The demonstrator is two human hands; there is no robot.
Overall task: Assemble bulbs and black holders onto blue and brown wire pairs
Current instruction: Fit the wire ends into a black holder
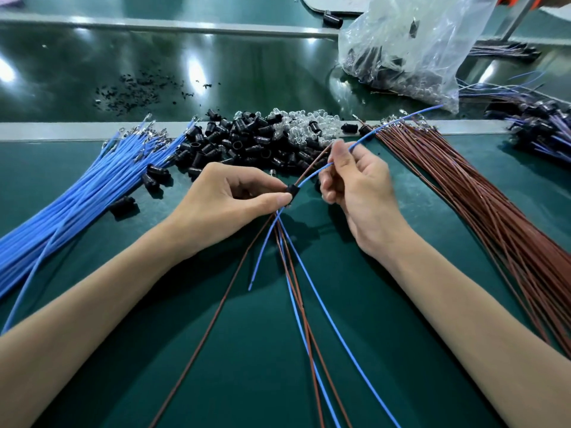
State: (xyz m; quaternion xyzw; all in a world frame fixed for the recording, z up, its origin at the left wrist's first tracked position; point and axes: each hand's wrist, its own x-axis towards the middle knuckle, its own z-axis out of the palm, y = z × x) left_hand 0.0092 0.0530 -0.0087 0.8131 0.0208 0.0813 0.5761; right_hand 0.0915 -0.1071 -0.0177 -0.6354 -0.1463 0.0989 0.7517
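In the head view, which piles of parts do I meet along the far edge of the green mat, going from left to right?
blue wires → black holders → clear bulbs → brown wires → heap of wired holders

The fingers (274, 199) of the left hand (222, 196) cover part of the black holder (292, 189), the blue wire bundle (92, 196) and brown wire bundle (494, 217) run off the side edges, and the plastic bag (432, 35) blurs what may be more holders.
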